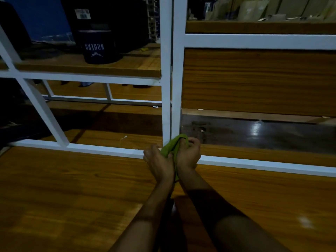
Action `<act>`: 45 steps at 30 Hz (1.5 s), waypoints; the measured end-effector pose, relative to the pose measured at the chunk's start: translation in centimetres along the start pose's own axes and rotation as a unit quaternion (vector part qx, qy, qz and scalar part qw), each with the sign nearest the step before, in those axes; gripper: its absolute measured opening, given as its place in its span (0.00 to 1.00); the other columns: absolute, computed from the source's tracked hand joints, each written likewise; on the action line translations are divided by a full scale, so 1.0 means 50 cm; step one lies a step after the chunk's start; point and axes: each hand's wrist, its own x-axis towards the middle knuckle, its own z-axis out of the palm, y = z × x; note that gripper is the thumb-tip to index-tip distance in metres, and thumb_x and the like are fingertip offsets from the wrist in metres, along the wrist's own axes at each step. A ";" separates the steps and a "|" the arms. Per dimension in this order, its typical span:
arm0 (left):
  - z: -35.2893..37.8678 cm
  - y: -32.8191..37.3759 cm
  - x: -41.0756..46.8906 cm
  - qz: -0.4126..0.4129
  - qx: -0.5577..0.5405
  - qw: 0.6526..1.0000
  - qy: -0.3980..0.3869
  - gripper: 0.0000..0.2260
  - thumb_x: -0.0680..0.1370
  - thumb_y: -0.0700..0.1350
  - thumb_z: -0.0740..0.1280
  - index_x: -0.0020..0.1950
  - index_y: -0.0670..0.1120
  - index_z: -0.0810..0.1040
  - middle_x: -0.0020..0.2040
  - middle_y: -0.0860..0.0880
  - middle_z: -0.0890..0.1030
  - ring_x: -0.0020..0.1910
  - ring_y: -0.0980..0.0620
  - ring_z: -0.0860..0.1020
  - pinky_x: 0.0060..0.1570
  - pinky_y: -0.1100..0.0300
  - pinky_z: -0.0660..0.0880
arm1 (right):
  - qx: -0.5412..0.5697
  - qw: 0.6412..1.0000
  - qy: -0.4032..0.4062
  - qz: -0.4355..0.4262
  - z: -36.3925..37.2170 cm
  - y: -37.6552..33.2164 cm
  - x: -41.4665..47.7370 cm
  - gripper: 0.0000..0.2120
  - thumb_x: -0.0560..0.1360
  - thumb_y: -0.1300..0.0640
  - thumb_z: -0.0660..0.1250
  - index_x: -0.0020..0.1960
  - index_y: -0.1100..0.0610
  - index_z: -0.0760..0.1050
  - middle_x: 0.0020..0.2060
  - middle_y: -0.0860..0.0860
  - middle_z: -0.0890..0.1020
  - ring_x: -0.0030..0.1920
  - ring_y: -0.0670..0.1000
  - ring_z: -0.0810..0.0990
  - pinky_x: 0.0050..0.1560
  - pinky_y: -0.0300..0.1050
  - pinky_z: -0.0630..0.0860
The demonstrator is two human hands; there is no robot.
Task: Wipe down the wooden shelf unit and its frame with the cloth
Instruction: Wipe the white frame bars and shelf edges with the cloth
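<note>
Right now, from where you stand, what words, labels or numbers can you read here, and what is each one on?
"NOBERO", seen mirror-reversed, in pale letters on the dark round tub standing on the wooden shelf.
White label on the black box behind the tub: printed, but too blurred to read.
Green cloth and white frame: no writing visible.

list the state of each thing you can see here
white post, upright
green cloth, bunched, held against the foot of the white post
left hand, gripping the cloth
right hand, gripping the cloth
dark tub, standing on the upper shelf, print upside down
</note>
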 end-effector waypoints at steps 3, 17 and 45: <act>0.015 -0.037 -0.016 -0.038 0.009 0.997 -0.069 0.15 0.72 0.42 0.73 0.54 0.47 0.71 0.50 0.48 0.77 0.50 0.48 0.77 0.46 0.52 0.77 | -0.123 0.992 0.016 0.020 0.005 0.041 0.006 0.08 0.78 0.45 0.62 0.48 0.49 0.76 0.44 0.49 0.77 0.51 0.56 0.76 0.49 0.52 0.75; 0.040 0.031 -0.005 -0.048 -0.212 0.976 -0.009 0.09 0.76 0.37 0.67 0.53 0.46 0.83 0.48 0.51 0.83 0.48 0.55 0.80 0.47 0.60 0.79 | 0.006 0.987 -0.126 -0.105 -0.015 -0.006 0.027 0.09 0.78 0.63 0.63 0.42 0.56 0.80 0.38 0.53 0.82 0.42 0.53 0.80 0.41 0.46 0.75; -0.064 0.175 0.069 0.021 -0.187 0.982 0.003 0.05 0.76 0.35 0.67 0.47 0.41 0.83 0.42 0.47 0.83 0.41 0.51 0.80 0.36 0.67 0.70 | 0.095 0.990 0.002 -0.107 -0.018 -0.178 -0.013 0.03 0.77 0.61 0.70 0.48 0.55 0.76 0.45 0.50 0.80 0.45 0.49 0.78 0.41 0.34 0.70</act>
